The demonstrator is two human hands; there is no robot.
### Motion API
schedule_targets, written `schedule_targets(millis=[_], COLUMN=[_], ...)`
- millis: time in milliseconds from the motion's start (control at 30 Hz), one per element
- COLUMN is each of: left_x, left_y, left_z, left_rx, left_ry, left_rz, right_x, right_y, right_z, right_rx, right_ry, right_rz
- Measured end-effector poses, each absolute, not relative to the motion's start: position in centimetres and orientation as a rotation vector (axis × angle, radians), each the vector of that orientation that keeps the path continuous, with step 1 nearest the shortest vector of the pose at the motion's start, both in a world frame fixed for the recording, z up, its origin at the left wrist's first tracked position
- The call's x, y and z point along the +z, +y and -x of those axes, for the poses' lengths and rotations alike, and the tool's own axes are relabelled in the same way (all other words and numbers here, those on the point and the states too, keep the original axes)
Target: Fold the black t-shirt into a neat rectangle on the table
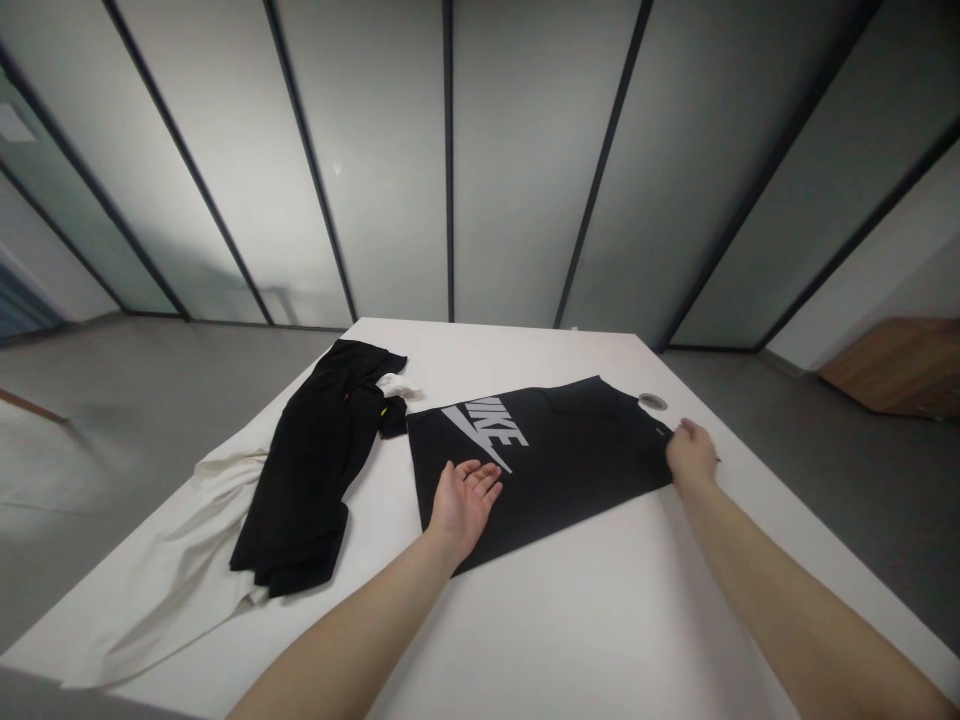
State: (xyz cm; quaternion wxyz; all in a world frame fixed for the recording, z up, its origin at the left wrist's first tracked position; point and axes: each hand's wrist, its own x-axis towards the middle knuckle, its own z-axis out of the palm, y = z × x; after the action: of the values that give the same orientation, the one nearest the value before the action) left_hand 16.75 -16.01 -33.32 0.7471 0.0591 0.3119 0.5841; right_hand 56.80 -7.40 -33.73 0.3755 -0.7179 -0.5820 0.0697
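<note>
A black shopping bag or folded garment with a white NIKE logo, which I take as a flat black Nike piece [570, 450], lies across the middle of the white table. Over its left part, just below the logo, is my left hand [463, 503], palm turned up and fingers loosely spread, holding nothing. My right hand [691, 455] is at the piece's narrow right end, its fingers closed on the edge there. Whether the left hand touches the cloth cannot be made out.
Black clothing [307, 470] lies in a heap on the left, over white cloth [187, 560] that reaches the table's left edge. A roll of tape [652, 402] sits behind the right end. Frosted glass panels [390, 170] stand beyond the white table [540, 640].
</note>
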Motion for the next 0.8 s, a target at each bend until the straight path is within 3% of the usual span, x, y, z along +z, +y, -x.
schedule_targets(millis=[133,233,333,433,600,800], left_x=[-33.2,-33.1,-33.2,-33.2,-33.3,-33.2], left_y=[-15.9,-16.1,-16.2,-16.3,-16.2,-16.2], left_z=[-16.8,-16.5,-16.0,-15.9,-16.4,-16.4], left_rx=[1.27,1.266,1.287,1.3,1.323,1.33], left_ry=[0.693,0.654,0.582,0.547,0.604,0.641], left_rz=[-0.123,-0.068,-0.007,0.011,0.0,-0.018], right_x=[-34.4,-35.5,-36.1,-36.1,-35.9,-36.0], right_y=[-10.3,-15.1,-18.3,-18.1,-15.0,-11.8], right_z=[-46.5,-37.6,-32.2,-30.8,-33.5,-40.9], right_rx=[0.226,0.717,1.272,1.549,1.699,1.523], right_ry=[-1.768,-1.923,-1.346,-0.689,-0.314,-0.31], right_rz=[1.651,1.262,0.985,0.864,0.862,0.892])
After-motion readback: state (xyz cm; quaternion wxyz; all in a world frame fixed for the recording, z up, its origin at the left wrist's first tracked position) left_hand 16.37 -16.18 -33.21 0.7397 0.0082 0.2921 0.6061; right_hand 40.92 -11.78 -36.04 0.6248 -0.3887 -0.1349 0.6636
